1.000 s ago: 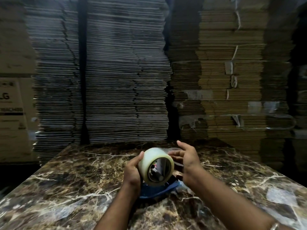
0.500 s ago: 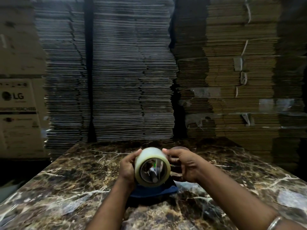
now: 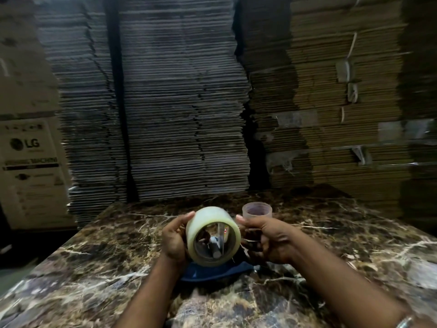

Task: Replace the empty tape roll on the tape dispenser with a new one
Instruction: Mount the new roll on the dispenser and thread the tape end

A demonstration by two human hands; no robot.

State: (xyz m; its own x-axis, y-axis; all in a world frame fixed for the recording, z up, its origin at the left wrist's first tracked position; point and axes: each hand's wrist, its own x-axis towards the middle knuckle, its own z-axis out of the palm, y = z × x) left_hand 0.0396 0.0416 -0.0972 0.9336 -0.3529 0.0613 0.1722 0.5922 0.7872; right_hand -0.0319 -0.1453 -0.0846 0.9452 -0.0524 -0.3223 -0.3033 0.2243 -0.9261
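I hold a full roll of clear tape [image 3: 209, 216] on its side, its hole facing me. My left hand [image 3: 175, 240] cups its left side. My right hand [image 3: 269, 240] presses its right rim with the thumb, fingers curled low beside it. Directly under the roll lies the blue tape dispenser [image 3: 217, 272] on the marble table [image 3: 99, 263]; a metal part of it shows through the roll's hole. The empty translucent core [image 3: 257, 210] stands upright on the table just behind my right hand.
Tall stacks of flattened cardboard [image 3: 184, 110] rise like a wall behind the table's far edge. A printed LG carton [image 3: 30, 171] stands at the left, beyond the table's left edge. A bracelet shows on my right wrist [image 3: 404, 321].
The roll has sunk a little closer to the dispenser and my right thumb has shifted onto its right rim. The empty core behind my right hand has come into view.
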